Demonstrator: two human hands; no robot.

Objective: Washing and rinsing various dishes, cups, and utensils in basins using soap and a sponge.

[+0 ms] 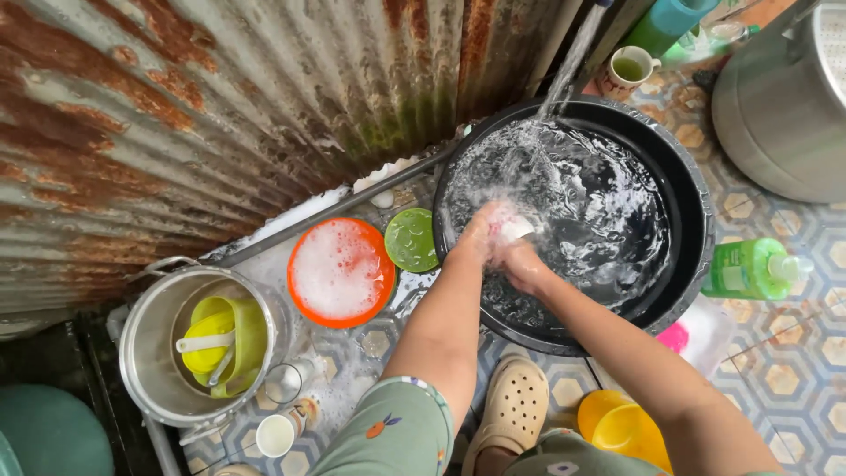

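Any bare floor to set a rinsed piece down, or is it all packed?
Free: tiled floor right of the black basin, below the green soap bottle. Crowded on the left: orange bowl, green lid, steel pot and cups fill the floor by the rusty wall. Both hands, left and right, meet over the basin.

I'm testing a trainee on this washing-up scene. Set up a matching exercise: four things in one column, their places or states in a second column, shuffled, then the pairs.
Things:
1. orange bowl
2. green bottle
3. steel pot
4. white mug

Places or states:
A. lies on the tiled floor, right of the black basin
B. holds yellow-green plastic cups
C. full of soap foam
D. stands beyond the basin, green liquid inside

Pairs: 1-C, 2-A, 3-B, 4-D
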